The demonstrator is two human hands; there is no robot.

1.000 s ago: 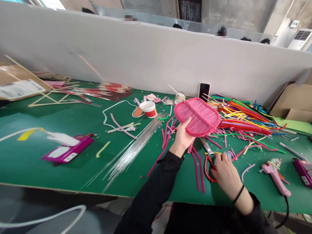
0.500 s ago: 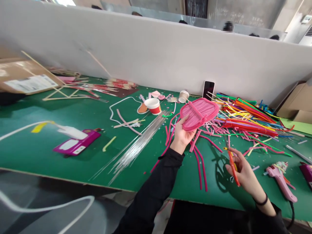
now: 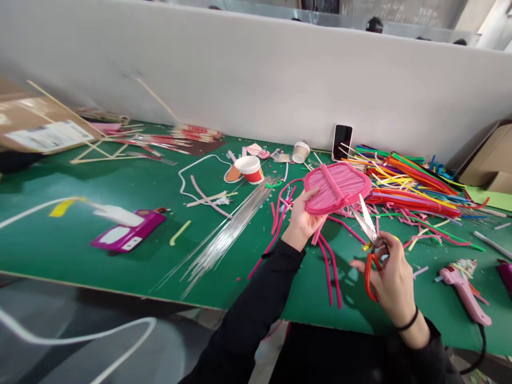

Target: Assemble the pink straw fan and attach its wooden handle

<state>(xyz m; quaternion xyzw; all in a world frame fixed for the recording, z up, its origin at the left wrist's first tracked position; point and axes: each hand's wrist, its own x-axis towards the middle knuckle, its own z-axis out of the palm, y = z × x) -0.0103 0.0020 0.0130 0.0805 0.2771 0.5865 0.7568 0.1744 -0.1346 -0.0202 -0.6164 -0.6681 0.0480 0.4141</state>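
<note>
My left hand (image 3: 301,220) is closed on the near-left edge of a pink oval piece (image 3: 338,186) made of pipe cleaners, holding it above the green table (image 3: 120,186). My right hand (image 3: 391,277) grips red-handled scissors (image 3: 370,240); their blades are open and point up-left, with the tips just under the pink piece's right edge. Loose pink pipe cleaner lengths (image 3: 328,266) lie on the table beneath both hands.
A heap of coloured pipe cleaners (image 3: 412,186) lies at the right, a phone (image 3: 343,141) leans on the white partition. Paper cups (image 3: 250,169), a bundle of thin wires (image 3: 228,234), a magenta glue gun (image 3: 128,234) at left and a pink glue gun (image 3: 464,288) at right.
My right hand picked the scissors off the table, raised them and brought the open blades up to the pink piece. My left hand kept holding the piece, tilting it slightly.
</note>
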